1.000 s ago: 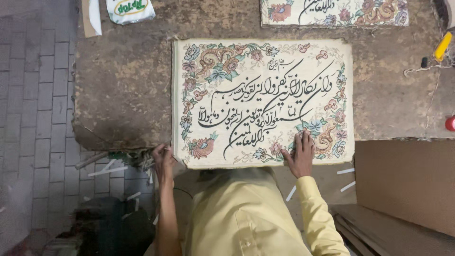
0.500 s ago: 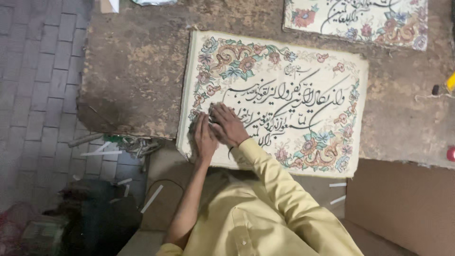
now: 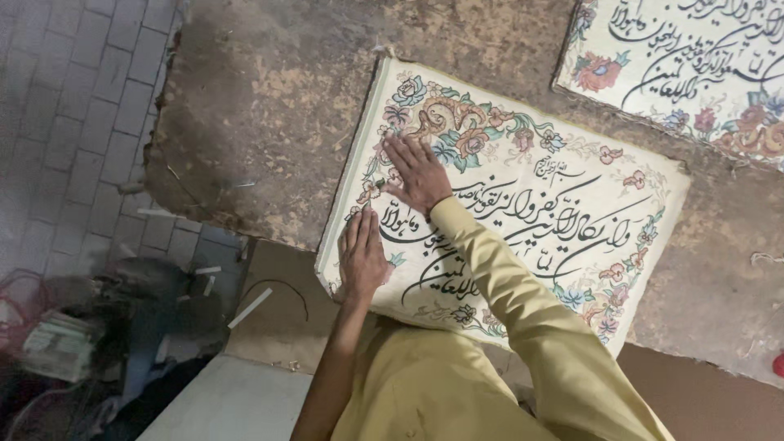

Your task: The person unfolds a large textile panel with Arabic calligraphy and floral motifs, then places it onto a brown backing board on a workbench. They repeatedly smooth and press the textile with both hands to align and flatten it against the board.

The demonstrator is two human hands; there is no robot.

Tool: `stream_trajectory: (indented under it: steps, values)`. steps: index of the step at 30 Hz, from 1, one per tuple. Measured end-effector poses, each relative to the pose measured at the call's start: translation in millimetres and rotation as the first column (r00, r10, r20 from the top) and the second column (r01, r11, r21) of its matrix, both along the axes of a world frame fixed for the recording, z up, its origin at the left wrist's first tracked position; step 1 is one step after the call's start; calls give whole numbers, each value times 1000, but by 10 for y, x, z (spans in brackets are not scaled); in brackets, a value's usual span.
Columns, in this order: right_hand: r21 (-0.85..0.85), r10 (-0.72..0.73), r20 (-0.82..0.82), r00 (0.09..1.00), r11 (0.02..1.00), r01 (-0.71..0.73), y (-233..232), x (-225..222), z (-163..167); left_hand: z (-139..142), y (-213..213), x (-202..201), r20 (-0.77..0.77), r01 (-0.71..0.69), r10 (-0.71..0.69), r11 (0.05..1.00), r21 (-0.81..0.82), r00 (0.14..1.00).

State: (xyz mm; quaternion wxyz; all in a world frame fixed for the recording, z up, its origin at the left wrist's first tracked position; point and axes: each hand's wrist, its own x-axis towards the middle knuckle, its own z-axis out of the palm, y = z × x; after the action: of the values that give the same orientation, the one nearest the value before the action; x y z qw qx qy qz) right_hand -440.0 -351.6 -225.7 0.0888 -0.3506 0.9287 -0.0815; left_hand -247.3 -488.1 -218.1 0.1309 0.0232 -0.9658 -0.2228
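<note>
Lying flat on the brown bench (image 3: 269,106) is a cream calligraphy panel (image 3: 572,237) w/ flower border & black script, turned at an angle, its near edge by the bench edge. Left hand (image 3: 362,255) rests palm down on the panel's lower left part, fingers together, holding nothing. Right hand (image 3: 418,173) is just above it, flat w/ fingers spread, near the floral corner. A 2nd similar panel (image 3: 694,57) sits top right, apart. Grey paved floor (image 3: 57,122) on the left, cardboard (image 3: 694,384) lower right.

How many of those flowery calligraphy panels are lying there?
2: one panel under both flat hands, left hand and right hand; a second panel at top right, partly cut off.
</note>
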Motion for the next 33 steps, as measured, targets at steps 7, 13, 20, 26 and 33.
stream_trajectory:
  steps: [7,13,20,26,33]
  values:
    - [77,-162,39,986,984,159,75,-1076,-55,31,-32,-2,100,18,-27,996,89,995]
    - [-14,-179,13,984,984,180,-77,-1161,-33,-27,-94,51,37,7,-14,983,183,999]
    - [135,-32,13,999,990,30,-225,-983,80,25,-209,15,-29,42,-34,917,398,999]
    - [-2,-122,41,992,992,122,-305,-1149,61,47,-417,29,-93,8,28,927,376,995]
    - [193,172,153,973,961,-200,-176,1241,-51,-327,-662,-147,-32,96,-167,392,915,985]
